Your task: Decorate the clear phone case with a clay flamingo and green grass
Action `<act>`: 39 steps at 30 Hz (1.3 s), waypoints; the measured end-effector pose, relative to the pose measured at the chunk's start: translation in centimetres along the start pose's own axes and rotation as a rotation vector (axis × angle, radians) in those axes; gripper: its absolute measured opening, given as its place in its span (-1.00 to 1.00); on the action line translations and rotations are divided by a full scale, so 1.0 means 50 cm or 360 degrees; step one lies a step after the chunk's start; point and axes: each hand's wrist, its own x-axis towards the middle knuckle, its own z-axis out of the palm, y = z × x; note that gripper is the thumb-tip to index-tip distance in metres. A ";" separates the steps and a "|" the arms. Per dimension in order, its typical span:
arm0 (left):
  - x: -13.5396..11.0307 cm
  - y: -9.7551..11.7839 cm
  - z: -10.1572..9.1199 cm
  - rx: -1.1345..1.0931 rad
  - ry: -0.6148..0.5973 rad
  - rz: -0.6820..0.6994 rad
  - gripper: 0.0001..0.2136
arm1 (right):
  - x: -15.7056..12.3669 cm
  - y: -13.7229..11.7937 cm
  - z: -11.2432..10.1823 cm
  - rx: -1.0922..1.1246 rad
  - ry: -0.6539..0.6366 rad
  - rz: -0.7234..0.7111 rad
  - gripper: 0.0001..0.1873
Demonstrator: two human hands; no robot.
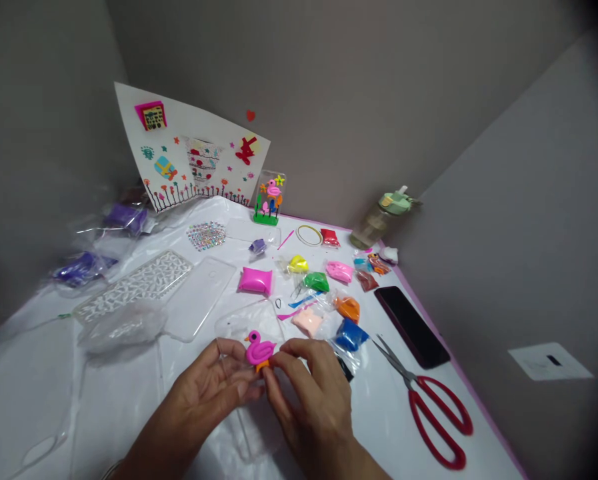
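A small pink clay flamingo (260, 351) with a dark eye and an orange beak sits between my hands, over a clear phone case (251, 430). My left hand (206, 387) is curled around the case's left side, its thumb pointing toward the bird. With thumb and fingertips, my right hand (311, 387) pinches at an orange clay piece (263, 365) under the bird's body. Part of the case is hidden by both hands. Just beyond them lie a bright pink clay packet (255, 281) and a peach clay packet (307, 321).
Red-handled scissors (413, 387) and a black phone (413, 327) lie to the right. Several colored clay packets, including a blue one (351, 335), are spread mid-table. A bottle (379, 219), a decorated case (270, 200) and a decorated white board (179, 150) stand behind. More clear cases (199, 300) lie left.
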 end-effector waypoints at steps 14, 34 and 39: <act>-0.003 -0.012 -0.005 -0.0019 0.0021 0.0049 -0.73 | 0.004 -0.001 -0.003 -0.0079 0.0020 -0.0049 -0.88; -0.007 0.002 0.005 -0.0027 0.0044 0.0001 -0.70 | 0.000 -0.002 -0.006 0.0118 -0.0030 0.0034 -0.85; -0.007 0.007 0.009 -0.0033 0.0120 -0.0021 -0.67 | 0.001 -0.001 -0.005 0.0157 0.0015 0.0015 -0.85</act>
